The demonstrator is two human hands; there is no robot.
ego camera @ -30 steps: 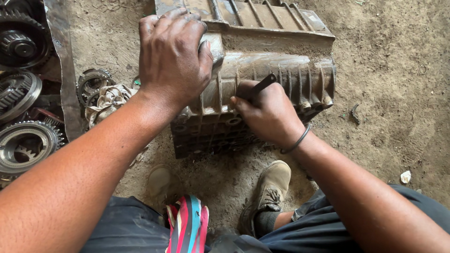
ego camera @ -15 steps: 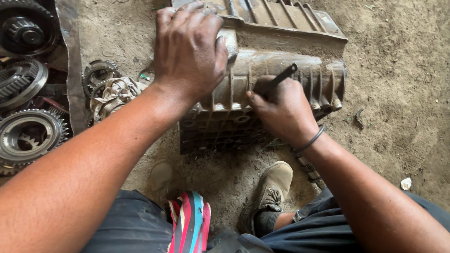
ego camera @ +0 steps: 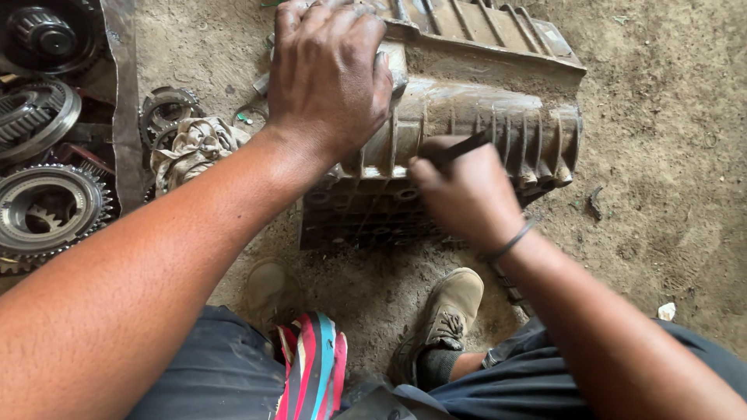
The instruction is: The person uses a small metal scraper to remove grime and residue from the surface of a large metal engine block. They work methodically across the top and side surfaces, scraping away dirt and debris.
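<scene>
Sitting on the dusty dirt floor [ego camera: 661, 140], right in front of two worn tan shoes [ego camera: 445, 311]: a big grey metal casing [ego camera: 482, 124]. Looking rough and dirty, with thin raised ribs standing in a row along its rounded body. Running long-ways from left to right, with its ribbed end pointing right. Showing a flat dark edge with small round holes along the near side.

Pressing down on the top left corner of the casing: the left hand [ego camera: 331, 74], palm flat, fingers held close together and curling over the far edge.

Gripping a thin dark tool [ego camera: 459, 148]: the right hand [ego camera: 467, 194], fingers closed tightly around it. Touching the casing among the ribs with its tip, slanting up and to the right. Wearing a dark band at the wrist.

Lying well apart on the left: round toothed steel gears [ego camera: 47, 210], shiny and oily, on a dark sheet. Lying just beside them, near the casing's left end: a crumpled dirty rag [ego camera: 191, 148].

Leaving lots of open dirt to the right of the casing, and only a narrow strip between its near edge and the shoes.
</scene>
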